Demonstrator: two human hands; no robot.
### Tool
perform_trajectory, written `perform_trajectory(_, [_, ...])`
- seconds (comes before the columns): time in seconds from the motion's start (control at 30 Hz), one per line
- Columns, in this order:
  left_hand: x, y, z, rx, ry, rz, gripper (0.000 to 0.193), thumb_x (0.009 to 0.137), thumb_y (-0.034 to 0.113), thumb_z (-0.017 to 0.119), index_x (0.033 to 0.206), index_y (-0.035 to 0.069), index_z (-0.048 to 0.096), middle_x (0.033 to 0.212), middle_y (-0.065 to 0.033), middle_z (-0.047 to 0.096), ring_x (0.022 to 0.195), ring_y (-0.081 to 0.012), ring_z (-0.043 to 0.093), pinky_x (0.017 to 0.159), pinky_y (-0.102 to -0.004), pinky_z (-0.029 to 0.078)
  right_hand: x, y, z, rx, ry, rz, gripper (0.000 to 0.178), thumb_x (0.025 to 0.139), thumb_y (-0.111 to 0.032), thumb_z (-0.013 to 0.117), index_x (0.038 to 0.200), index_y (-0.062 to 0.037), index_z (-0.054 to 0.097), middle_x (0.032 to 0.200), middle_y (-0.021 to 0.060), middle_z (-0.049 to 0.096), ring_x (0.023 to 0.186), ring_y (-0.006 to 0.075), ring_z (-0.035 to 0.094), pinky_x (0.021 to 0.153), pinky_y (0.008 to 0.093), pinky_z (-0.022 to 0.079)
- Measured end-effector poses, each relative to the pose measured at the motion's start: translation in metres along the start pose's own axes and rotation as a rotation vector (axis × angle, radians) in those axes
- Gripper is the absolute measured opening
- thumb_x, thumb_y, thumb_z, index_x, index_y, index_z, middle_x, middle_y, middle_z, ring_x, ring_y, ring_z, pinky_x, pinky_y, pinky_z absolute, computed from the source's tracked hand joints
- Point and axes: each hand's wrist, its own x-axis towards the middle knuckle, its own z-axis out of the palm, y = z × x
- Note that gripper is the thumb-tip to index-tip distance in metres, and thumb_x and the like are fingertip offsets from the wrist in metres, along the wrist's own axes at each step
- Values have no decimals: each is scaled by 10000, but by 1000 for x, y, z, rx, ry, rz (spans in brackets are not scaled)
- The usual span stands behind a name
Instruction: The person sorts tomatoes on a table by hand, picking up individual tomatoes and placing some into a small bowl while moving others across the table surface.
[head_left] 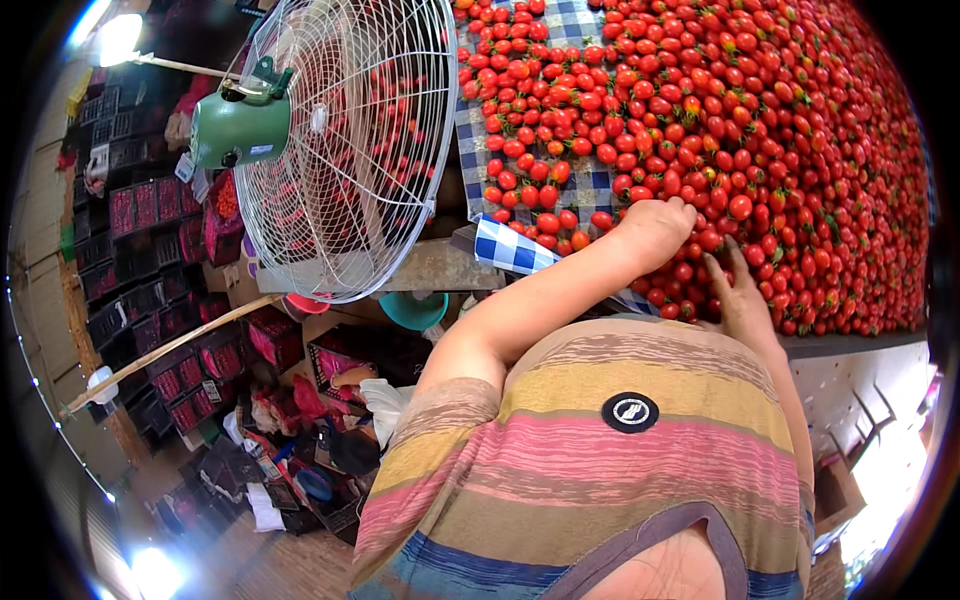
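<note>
A wide heap of small red cherry tomatoes [800, 150], some with green stem ends, covers the table in front of me. My left hand [660, 232] rests at the heap's near side with its fingers curled closed. Whatever lies inside those fingers is hidden. Close by on the right, my right hand [742, 300] reaches into the tomatoes near the table's front edge. Two of its fingers are stretched out and apart, touching the fruit, and I see nothing held between them. Under the looser tomatoes at the left shows a blue-and-white checked cloth [590, 185].
A large fan with a wire cage and green motor [240, 130] stands just left of the table. The cloth's corner [512, 245] folds over the edge. Stacked dark crates [160, 205] of red produce line the left. A teal basin [413, 310] sits below.
</note>
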Motion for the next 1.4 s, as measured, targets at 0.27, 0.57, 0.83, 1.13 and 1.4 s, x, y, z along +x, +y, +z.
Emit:
perform_trajectory(0.27, [-72, -72, -90, -342, 555, -574, 282, 927, 213, 705, 1130, 19, 678, 878, -140, 714, 797, -210, 705, 749, -335, 547, 126, -42, 42, 116, 187, -408, 758, 769, -125, 807, 1455, -85, 486, 1617, 239, 213, 1370, 456, 417, 1121, 475, 404])
perform_trajectory(0.57, [-47, -29, -125, -278, 563, -242, 391, 894, 266, 757, 1158, -6, 666, 1053, -170, 694, 997, -280, 666, 890, -384, 520, 150, -85, -11, 1424, 25, 32, 535, 973, -200, 651, 1464, -74, 479, 1476, 128, 478, 1258, 224, 562, 1049, 351, 465])
perform_trajectory(0.83, [43, -96, -81, 260, 374, -118, 587, 899, 561, 635, 1365, 207, 596, 1479, -156, 489, 1414, -356, 386, 1134, -583, 317, 105, 22, -51, 2136, 292, 79, 411, 988, -152, 633, 1364, -21, 535, 1094, 53, 618, 700, 61, 475, 505, 159, 361])
perform_trajectory(1.13, [-59, -137, -94, 517, 331, -648, 445, 870, 333, 704, 1274, 157, 642, 1469, -191, 436, 1365, -452, 373, 1082, -608, 341, 54, 116, -56, 1319, 761, 410, 266, 1014, -175, 608, 1252, -69, 660, 865, -44, 599, 578, 4, 428, 467, 162, 298])
perform_trajectory(1.4, [-62, -80, -70, 242, 179, -358, 390, 813, 321, 759, 1165, 184, 664, 1424, -151, 474, 1388, -395, 376, 1094, -635, 324, 79, 108, -48, 1289, 697, 383, 228, 1000, -186, 640, 1187, -61, 672, 773, -49, 589, 581, 5, 461, 471, 170, 314])
